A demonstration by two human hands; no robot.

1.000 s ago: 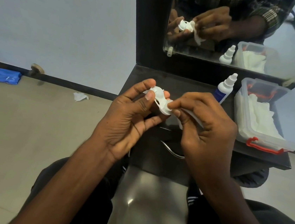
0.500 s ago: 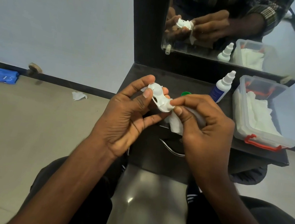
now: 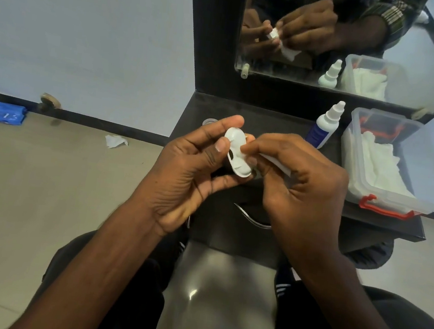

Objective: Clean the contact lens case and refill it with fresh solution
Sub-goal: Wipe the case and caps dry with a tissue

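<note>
My left hand [image 3: 194, 167] grips the white contact lens case [image 3: 236, 153] between thumb and fingers, held on edge above the dark vanity shelf [image 3: 270, 116]. My right hand [image 3: 297, 184] pinches a white tissue [image 3: 275, 162] and presses its fingertips against the case's right side. The solution bottle [image 3: 324, 126], white with a blue label and a capped nozzle, stands upright on the shelf behind my right hand. A small clear cap [image 3: 210, 121] lies on the shelf behind my left thumb.
A clear plastic box [image 3: 412, 170] with red latches holds white tissues at the shelf's right end. A mirror [image 3: 360, 40] stands behind. A drawer handle [image 3: 253, 218] sits below my hands. A crumpled tissue [image 3: 115, 141] and a blue packet [image 3: 4, 112] lie on the floor.
The case has turned in my left hand from flat to standing on edge. My right fingers and the tissue have shifted up against it; the tissue now hangs out less below.
</note>
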